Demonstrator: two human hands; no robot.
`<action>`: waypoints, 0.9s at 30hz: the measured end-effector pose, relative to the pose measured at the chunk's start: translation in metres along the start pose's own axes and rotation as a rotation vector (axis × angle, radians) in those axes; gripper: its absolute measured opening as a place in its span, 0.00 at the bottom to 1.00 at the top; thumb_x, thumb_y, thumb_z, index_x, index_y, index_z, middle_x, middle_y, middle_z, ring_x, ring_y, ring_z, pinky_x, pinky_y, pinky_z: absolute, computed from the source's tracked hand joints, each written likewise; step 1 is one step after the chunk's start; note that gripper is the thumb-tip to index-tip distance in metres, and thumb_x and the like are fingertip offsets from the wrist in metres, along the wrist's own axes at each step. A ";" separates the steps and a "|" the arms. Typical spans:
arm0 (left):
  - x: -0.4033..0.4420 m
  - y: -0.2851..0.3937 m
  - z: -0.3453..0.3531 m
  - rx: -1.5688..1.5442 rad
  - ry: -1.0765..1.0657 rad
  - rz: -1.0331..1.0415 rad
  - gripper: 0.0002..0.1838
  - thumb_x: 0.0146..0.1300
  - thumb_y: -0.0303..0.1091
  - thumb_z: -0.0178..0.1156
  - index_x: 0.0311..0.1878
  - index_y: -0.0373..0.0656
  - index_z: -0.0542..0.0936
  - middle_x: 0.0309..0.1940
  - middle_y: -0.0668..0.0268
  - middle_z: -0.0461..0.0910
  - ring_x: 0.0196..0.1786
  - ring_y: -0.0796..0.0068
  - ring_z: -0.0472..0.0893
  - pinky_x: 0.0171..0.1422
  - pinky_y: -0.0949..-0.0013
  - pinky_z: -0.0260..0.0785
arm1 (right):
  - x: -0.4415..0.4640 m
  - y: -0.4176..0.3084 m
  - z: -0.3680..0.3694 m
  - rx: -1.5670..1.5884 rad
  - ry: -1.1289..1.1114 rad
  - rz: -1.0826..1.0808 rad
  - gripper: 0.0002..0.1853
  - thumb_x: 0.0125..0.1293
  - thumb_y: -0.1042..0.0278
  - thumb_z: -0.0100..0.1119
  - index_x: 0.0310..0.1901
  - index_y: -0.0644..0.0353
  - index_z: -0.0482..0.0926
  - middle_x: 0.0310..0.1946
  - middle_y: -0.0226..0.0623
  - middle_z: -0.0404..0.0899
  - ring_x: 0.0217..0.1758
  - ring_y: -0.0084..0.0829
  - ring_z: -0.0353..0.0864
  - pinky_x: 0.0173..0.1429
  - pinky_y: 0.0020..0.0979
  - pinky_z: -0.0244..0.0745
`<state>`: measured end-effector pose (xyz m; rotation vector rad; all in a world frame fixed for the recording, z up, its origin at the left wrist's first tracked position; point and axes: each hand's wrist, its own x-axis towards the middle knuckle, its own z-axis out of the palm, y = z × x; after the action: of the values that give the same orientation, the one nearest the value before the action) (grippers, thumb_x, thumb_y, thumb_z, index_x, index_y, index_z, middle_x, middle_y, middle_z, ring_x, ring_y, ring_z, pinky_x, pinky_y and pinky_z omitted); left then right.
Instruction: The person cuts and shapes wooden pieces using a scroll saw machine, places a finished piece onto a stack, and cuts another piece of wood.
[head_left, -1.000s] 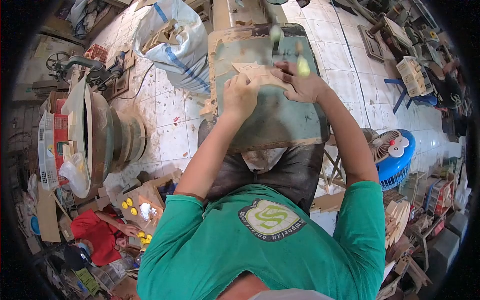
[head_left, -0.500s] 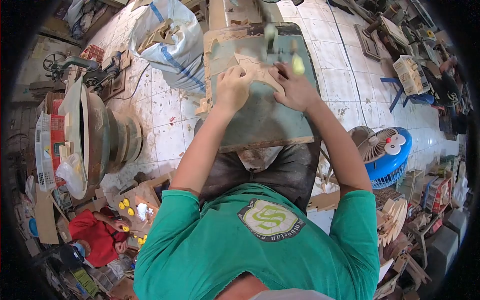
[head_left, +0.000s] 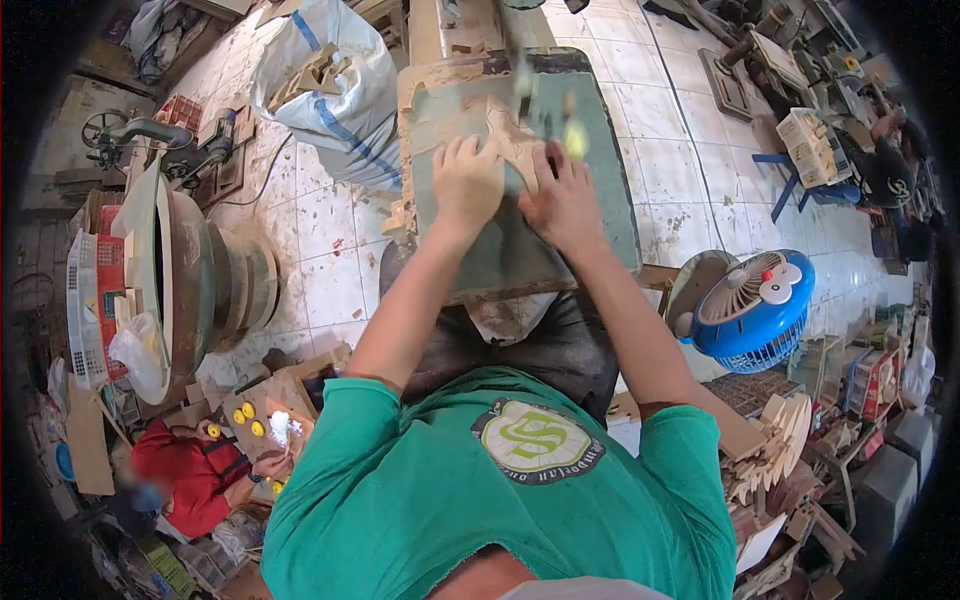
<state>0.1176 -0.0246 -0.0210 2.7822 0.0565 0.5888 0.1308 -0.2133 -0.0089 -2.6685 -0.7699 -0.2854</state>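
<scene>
A thin light wooden piece with a curved outline drawn on it lies on the worn green-grey work plate. My left hand holds its left side with curled fingers. On the other side, my right hand grips the piece's right edge, thumb toward me and fingers forward. Just beyond the wood stands a blurred upright machine part, apparently a saw's moving arm. A blurred yellow-green thing is close to my right fingertips. The exact contact between wood and machine is too blurred to see.
A white sack of wood offcuts stands at the left, beyond a large round machine. A blue fan is at my right. Cut wooden pieces are piled below it. A person in a red shirt sits at lower left.
The wooden piece has turned, its narrow end now pointing farther forward. My right hand has shifted left, closer to my left hand. The view has moved slightly.
</scene>
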 end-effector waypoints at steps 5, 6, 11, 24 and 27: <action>-0.017 0.041 -0.005 -0.014 -0.206 -0.237 0.44 0.71 0.56 0.65 0.80 0.33 0.69 0.80 0.44 0.69 0.85 0.46 0.64 0.86 0.30 0.51 | 0.004 -0.004 -0.010 0.061 -0.122 0.060 0.45 0.60 0.55 0.75 0.77 0.61 0.70 0.76 0.56 0.70 0.74 0.55 0.74 0.76 0.55 0.70; -0.019 0.040 -0.004 -0.065 -0.249 -0.254 0.51 0.70 0.60 0.66 0.84 0.31 0.62 0.84 0.43 0.64 0.88 0.46 0.58 0.88 0.28 0.46 | 0.008 -0.003 -0.015 0.059 -0.164 0.068 0.45 0.58 0.55 0.76 0.77 0.61 0.71 0.75 0.56 0.71 0.75 0.54 0.74 0.76 0.55 0.71; -0.012 0.040 -0.018 -0.034 -0.357 -0.214 0.57 0.68 0.64 0.67 0.85 0.33 0.57 0.87 0.44 0.57 0.90 0.47 0.55 0.88 0.28 0.45 | 0.026 0.017 -0.041 0.058 -0.360 -0.061 0.47 0.54 0.51 0.77 0.75 0.62 0.72 0.68 0.57 0.75 0.71 0.57 0.76 0.74 0.54 0.73; 0.004 0.000 -0.012 -0.104 -0.432 0.041 0.61 0.62 0.69 0.69 0.87 0.37 0.56 0.87 0.42 0.55 0.90 0.43 0.54 0.88 0.27 0.43 | 0.028 0.008 -0.047 0.137 -0.435 -0.047 0.49 0.55 0.47 0.80 0.74 0.67 0.71 0.64 0.64 0.76 0.67 0.64 0.78 0.72 0.52 0.78; 0.008 -0.003 -0.014 -0.081 -0.468 0.057 0.62 0.62 0.69 0.70 0.87 0.38 0.56 0.88 0.43 0.54 0.90 0.44 0.53 0.89 0.28 0.43 | 0.027 0.006 -0.045 0.147 -0.417 -0.034 0.51 0.55 0.45 0.80 0.75 0.66 0.71 0.63 0.63 0.76 0.68 0.63 0.78 0.71 0.51 0.78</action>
<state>0.1194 -0.0174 -0.0068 2.7724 -0.1436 -0.0577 0.1522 -0.2227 0.0384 -2.6036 -0.9156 0.3202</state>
